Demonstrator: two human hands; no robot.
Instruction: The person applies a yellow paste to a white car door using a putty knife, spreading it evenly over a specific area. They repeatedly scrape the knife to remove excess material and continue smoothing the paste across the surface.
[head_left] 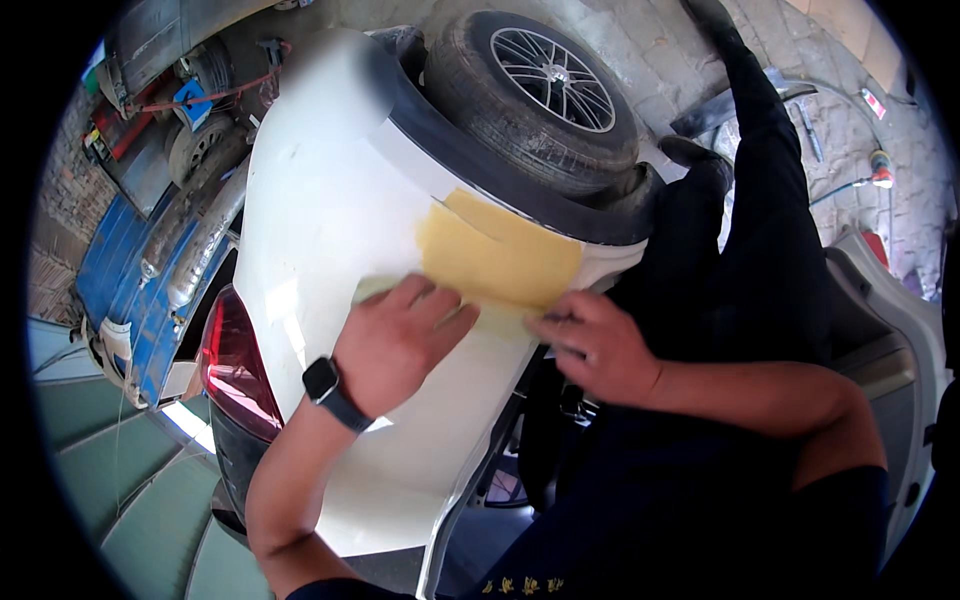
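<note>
Left hand: my left hand (400, 335) lies flat, fingers spread narrow, pressing on the white car panel (330, 210), fingertips at the lower edge of the yellow patch (500, 255); it grips nothing I can see.
Right hand: my right hand (597, 345) sits at 3 o'clock from the left one, fingers curled loosely, tips touching the patch's lower right edge (whether it pinches anything I cannot tell).
Yellow patch: a flat, roughly rectangular matte area on the panel, just below the black wheel arch trim (500, 170), at 12 o'clock from both hands.
Watch: a dark square smartwatch (322, 380) on my left wrist.
Wheel: a tyre with a silver spoked rim (552, 78) at 12 o'clock of the patch.
Tail light: red lamp (235, 365) at 9 o'clock of my left hand.
Blue car part: a battered blue panel (125, 270) farther out at 9 o'clock.
</note>
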